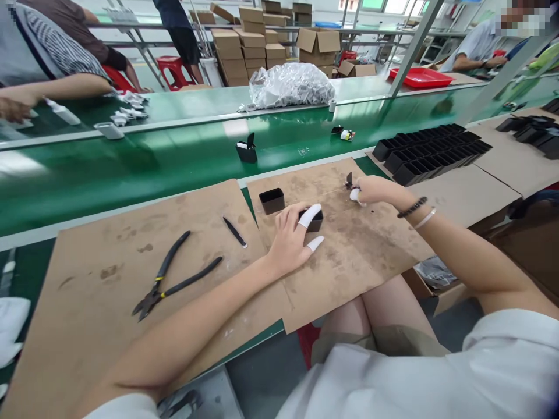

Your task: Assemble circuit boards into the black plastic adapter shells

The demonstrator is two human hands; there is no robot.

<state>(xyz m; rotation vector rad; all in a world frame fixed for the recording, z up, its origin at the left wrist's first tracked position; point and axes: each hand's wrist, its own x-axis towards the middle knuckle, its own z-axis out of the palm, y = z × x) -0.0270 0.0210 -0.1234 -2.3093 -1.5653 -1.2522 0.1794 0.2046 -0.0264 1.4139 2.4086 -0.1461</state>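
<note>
My left hand (290,235), with white finger cots on two fingers, rests on the cardboard sheet around a small open black box (315,223). Its index finger lies over the box's rim and the thumb is on the near side. Out to the right, my right hand (373,191) is closed in a pinch on a small dark part (349,179), whose kind I cannot make out; one fingertip there is white too. A second open black box (271,201) stands just beyond my left hand.
Black-handled cutting pliers (159,285) lie spread on the left cardboard (96,314), near a slim black tool (234,231). Rows of black boxes (430,154) stand at right. A black case (247,151) sits on the green conveyor (183,157); a bag of white parts (290,84) lies beyond. Co-workers sit across.
</note>
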